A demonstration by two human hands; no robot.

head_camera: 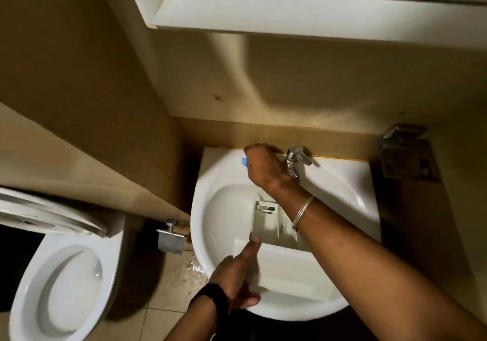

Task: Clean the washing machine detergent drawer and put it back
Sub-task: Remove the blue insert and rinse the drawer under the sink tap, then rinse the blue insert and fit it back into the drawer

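The white detergent drawer [276,264] lies in the white sink [218,182], its front panel toward me. My left hand [237,274] holds the drawer's left front corner, with the index finger stretched along its left wall. My right hand [261,164] reaches over the drawer to the sink's back rim, fingers curled on a small blue object [244,161] just left of the tap [296,160]. Most of the blue object is hidden under the hand.
A toilet [60,282] with its lid up stands at lower left. A metal fitting [171,238] sits on the wall beside the sink. A white cabinet [316,3] hangs overhead. A metal holder [407,153] is mounted at the right. The floor tiles below the sink are wet.
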